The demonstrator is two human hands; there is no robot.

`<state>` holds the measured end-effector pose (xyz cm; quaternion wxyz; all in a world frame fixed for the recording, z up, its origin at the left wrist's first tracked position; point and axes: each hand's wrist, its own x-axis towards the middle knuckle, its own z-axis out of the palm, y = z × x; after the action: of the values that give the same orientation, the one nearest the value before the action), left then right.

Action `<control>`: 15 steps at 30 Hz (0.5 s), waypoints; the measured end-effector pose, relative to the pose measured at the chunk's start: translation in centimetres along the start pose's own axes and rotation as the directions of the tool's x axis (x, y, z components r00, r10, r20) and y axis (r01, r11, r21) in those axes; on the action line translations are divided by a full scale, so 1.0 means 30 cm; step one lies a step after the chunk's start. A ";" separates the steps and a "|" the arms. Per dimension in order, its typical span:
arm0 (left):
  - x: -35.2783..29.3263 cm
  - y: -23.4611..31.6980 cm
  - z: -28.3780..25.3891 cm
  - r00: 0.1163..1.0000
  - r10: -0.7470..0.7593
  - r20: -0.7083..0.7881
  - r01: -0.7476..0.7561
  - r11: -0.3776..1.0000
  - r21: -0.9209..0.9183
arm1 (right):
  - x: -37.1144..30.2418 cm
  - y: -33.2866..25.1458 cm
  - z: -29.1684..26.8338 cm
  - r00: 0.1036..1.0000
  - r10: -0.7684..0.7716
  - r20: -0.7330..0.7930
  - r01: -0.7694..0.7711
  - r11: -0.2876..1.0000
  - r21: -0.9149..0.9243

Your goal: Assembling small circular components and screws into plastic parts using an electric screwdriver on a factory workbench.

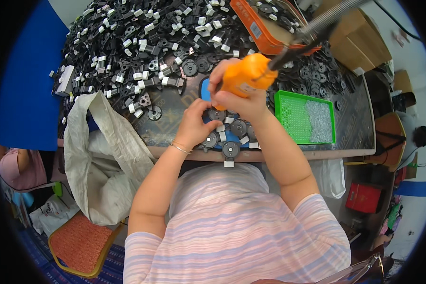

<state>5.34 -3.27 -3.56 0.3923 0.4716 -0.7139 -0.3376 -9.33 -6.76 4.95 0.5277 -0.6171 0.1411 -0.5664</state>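
My right hand is wrapped round an orange electric screwdriver, which points down and hangs from a coiled spring. Its tip is hidden behind my hand. Under it, my left hand holds a black disc-shaped part between thumb and fingers on a blue mat. Close by lie several similar black discs with white tabs. One disc sits at the table's front edge, another disc rests beside my left thumb, and a third disc lies near my right wrist.
A large heap of black-and-white parts covers the far left. On the right stands a green tray of small clear pieces, with black discs behind it. An orange tray and a cardboard box are farther back. A white sack hangs at left.
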 end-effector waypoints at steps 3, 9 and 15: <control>0.002 0.016 -0.004 0.999 -0.022 0.024 0.022 0.999 0.030 | -0.038 -0.010 -0.057 0.999 -0.034 -0.010 0.035 0.991 0.131; 0.006 -0.001 -0.002 0.998 -0.018 0.053 0.015 0.998 0.055 | -0.047 -0.033 -0.064 0.994 0.038 -0.100 -0.031 0.997 0.072; -0.001 -0.018 0.005 0.993 -0.079 0.087 0.075 0.996 0.055 | 0.018 -0.050 -0.022 1.000 0.018 0.005 -0.018 0.995 0.094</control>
<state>5.44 -3.42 -4.10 0.3345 0.4934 -0.7204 -0.3544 -10.37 -6.89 6.33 0.5617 -0.5915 0.1185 -0.5662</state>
